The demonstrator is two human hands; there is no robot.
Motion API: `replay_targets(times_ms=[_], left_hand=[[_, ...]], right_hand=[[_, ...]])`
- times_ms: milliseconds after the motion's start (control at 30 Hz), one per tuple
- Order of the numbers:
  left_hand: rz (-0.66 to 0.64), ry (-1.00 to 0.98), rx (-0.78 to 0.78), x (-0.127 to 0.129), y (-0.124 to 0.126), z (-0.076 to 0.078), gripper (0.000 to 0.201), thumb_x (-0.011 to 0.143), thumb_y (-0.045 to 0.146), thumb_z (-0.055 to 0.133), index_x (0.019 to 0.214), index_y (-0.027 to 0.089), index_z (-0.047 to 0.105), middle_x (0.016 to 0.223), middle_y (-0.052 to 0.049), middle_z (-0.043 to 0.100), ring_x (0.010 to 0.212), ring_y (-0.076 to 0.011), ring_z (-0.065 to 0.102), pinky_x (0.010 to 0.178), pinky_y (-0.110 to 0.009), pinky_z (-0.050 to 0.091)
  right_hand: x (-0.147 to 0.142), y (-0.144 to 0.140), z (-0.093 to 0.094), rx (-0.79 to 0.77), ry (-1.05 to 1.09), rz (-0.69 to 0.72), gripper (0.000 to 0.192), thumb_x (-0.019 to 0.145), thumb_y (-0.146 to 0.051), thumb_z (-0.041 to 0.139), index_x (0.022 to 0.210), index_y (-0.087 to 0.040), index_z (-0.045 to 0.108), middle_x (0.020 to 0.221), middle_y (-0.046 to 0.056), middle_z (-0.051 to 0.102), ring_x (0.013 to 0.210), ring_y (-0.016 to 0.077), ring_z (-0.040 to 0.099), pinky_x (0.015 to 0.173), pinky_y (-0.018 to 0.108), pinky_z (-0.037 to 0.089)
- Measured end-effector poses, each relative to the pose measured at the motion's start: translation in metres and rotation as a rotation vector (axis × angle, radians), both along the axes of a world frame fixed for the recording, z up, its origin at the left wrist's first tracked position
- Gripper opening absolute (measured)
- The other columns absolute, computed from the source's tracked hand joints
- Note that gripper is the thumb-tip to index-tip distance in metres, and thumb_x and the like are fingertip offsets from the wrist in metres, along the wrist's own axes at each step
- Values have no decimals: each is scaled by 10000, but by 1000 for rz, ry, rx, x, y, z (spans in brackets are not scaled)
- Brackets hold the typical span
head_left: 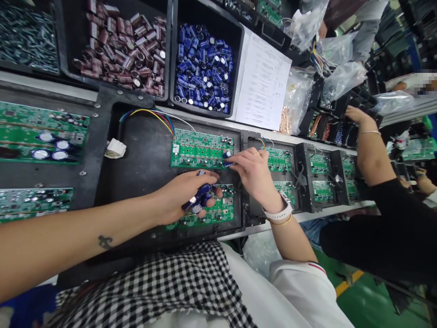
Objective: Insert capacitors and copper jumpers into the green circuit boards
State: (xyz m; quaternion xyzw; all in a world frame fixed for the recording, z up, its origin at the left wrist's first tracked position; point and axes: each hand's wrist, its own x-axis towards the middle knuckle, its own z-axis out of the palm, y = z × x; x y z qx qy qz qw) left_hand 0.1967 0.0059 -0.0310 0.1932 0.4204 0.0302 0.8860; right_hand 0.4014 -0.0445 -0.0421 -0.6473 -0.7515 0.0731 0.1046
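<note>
My left hand [191,193] is curled around several blue capacitors [204,197], over the nearer green circuit board [218,214], which it partly covers. Between the fingertips of my right hand [251,171] is a single blue capacitor [228,164], held at the right end of the farther circuit board [201,148]. One blue capacitor [226,155] with a silver top stands on that board just beyond my fingers. Both boards lie in a black tray [136,150], and coloured wires [153,114] run from the farther one.
Bins of blue capacitors [205,68] and brown capacitors [123,50] stand behind the tray, beside a printed sheet [262,82]. More trays with boards [321,191] line the right. A co-worker's arm [370,150] reaches into small part bins there. Populated boards [41,136] lie at left.
</note>
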Motion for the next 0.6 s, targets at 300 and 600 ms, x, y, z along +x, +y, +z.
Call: replay_targets(times_ms=[300, 600], left_hand=[[95, 12, -19, -2, 0, 0, 52, 886, 203, 624, 898, 183, 578, 741, -10, 546, 474, -92, 499, 311, -161, 376], [6, -76, 5, 1, -1, 1, 106, 900, 284, 620, 887, 190, 571, 756, -19, 562, 489, -98, 502, 322, -165, 386]], right_hand=[[-5, -5, 8, -21, -86, 185, 305, 1013, -202, 427, 1239, -256, 624, 1248, 47, 694, 1117, 242, 553, 970, 463, 293], [-18, -15, 35, 34, 75, -85, 174, 966, -288, 555, 1078, -309, 687, 1011, 13, 740, 1168, 269, 533, 1044, 499, 266]])
